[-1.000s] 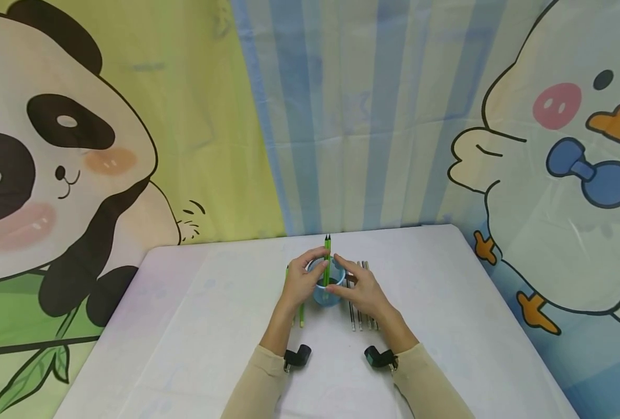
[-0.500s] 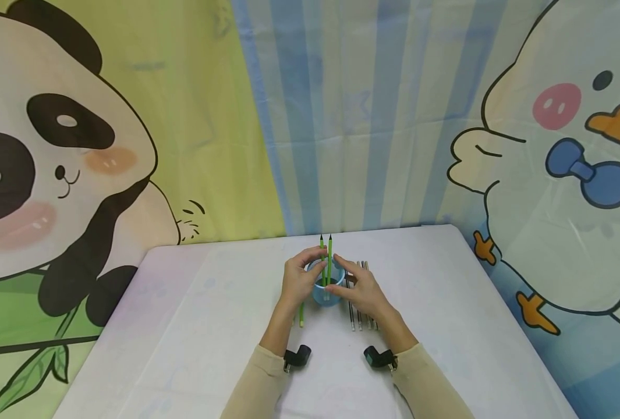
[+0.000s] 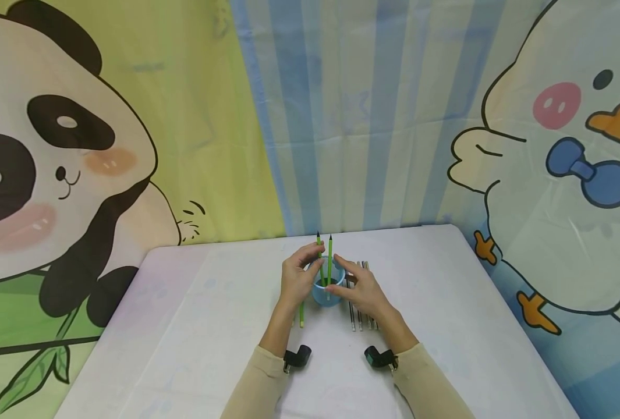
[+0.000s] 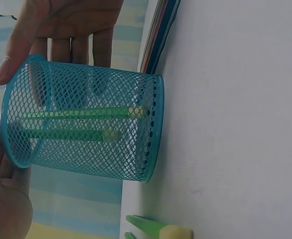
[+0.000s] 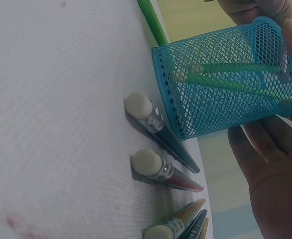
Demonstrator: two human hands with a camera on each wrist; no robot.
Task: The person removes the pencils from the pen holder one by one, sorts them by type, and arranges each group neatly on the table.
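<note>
A blue mesh pencil cup (image 3: 326, 299) stands upright on the table between both hands. Two green pencils, points up, have their lower ends inside it; the wrist views show them through the mesh. With thumb and fingertips, my left hand (image 3: 296, 280) pinches the left green pencil (image 3: 321, 269) near the cup's rim. The other green pencil (image 3: 330, 254) leans free of those fingers. My right hand (image 3: 364, 292) holds the cup from the right, its thumb at the rim and its fingers along the far side, as the right wrist view (image 5: 273, 174) shows.
Several dark and striped pencils (image 3: 360, 320) with white erasers lie side by side right of the cup. Green pencils (image 3: 301, 315) lie left of it, partly behind the left hand. A patterned cloth (image 3: 341, 116) hangs behind the white table (image 3: 210, 349).
The two green pencils stood together and have spread apart at their tips. My left hand has shifted slightly left with one of them. The right hand and cup stay nearly where they were.
</note>
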